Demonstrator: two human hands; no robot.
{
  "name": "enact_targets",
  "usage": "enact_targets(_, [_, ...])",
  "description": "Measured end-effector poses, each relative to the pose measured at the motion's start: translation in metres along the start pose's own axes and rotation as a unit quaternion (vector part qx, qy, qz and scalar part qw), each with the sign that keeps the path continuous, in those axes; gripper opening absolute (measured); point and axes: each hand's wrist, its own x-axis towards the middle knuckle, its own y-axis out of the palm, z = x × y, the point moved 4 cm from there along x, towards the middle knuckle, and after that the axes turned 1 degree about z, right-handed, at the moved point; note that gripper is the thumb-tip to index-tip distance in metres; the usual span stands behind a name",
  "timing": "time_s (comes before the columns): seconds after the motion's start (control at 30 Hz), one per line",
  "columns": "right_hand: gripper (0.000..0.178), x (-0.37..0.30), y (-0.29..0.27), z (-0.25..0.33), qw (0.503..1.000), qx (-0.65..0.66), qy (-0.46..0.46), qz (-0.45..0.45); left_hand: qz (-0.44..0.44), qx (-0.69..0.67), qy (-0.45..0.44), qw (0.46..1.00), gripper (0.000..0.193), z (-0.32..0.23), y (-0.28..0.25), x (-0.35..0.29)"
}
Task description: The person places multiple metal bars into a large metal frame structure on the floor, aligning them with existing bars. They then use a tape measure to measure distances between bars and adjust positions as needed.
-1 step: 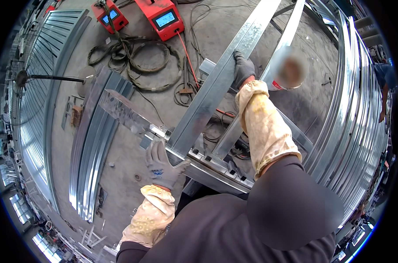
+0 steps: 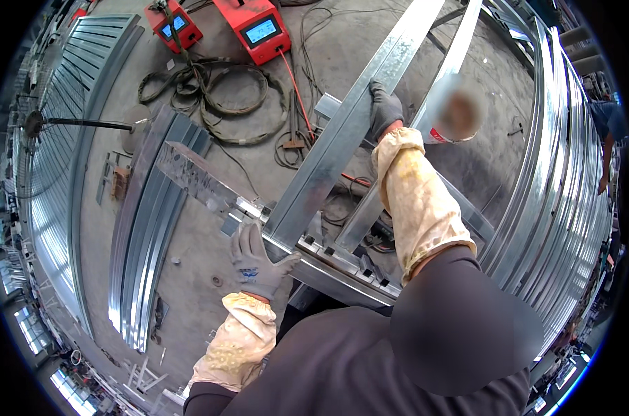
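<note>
A long galvanized steel beam (image 2: pixel 342 139) slants from the near middle up to the far right. On its right edge rests my right hand (image 2: pixel 386 109) in a dark grey glove, fingers curled round the side and partly hidden. At the beam's near end my left hand (image 2: pixel 255 265), in a light grey glove, lies with fingers stretched and thumb apart. Its fingertips reach the metal work frame (image 2: pixel 342 272), where the beam's end sits beside small clamps. Left of that end, a flat metal bar (image 2: pixel 196 177) extends outward. A second, narrower beam (image 2: pixel 359 220) runs to the right.
Two red machines with screens (image 2: pixel 261 31) stand at the far side, with coiled cables (image 2: pixel 245 104) on the floor. Stacked steel profiles (image 2: pixel 155 229) lie at left, more profiles (image 2: pixel 536 208) at right. A fan (image 2: pixel 37 125) is at far left. A white bucket (image 2: pixel 435 132) stands beyond my right arm.
</note>
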Motion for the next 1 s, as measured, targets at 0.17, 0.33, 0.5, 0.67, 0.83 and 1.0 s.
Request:
enact_targets(0.17, [0.065, -0.005, -0.022, 0.016, 0.986, -0.15, 0.023, 0.067, 0.009, -0.033, 0.02, 0.999, 0.111, 0.003, 0.01, 0.004])
enact_targets(0.33, [0.062, -0.097, -0.105, 0.055, 0.984, -0.113, -0.138, 0.01, -0.005, -0.008, 0.034, 0.999, 0.096, -0.004, -0.002, 0.001])
enact_targets(0.5, [0.069, -0.238, -0.346, 0.085, 0.835, -0.339, -0.311, -0.303, -0.026, -0.15, 0.074, 0.986, 0.075, -0.049, -0.005, 0.01])
enact_targets(0.67, [0.108, -0.296, -0.439, 0.038, 0.733, -0.597, -0.064, -0.321, 0.082, -0.282, 0.347, 0.89, 0.057, -0.207, -0.011, 0.014])
enact_targets(0.83, [0.114, -0.291, -0.424, 0.05, 0.786, -0.547, 0.027, -0.287, 0.31, -0.315, 0.423, 0.791, 0.057, -0.317, 0.049, -0.034])
enact_targets(1.0, [0.12, -0.301, -0.417, 0.095, 0.813, -0.511, 0.044, -0.276, 0.444, -0.31, 0.41, 0.734, 0.079, -0.363, 0.049, -0.084])
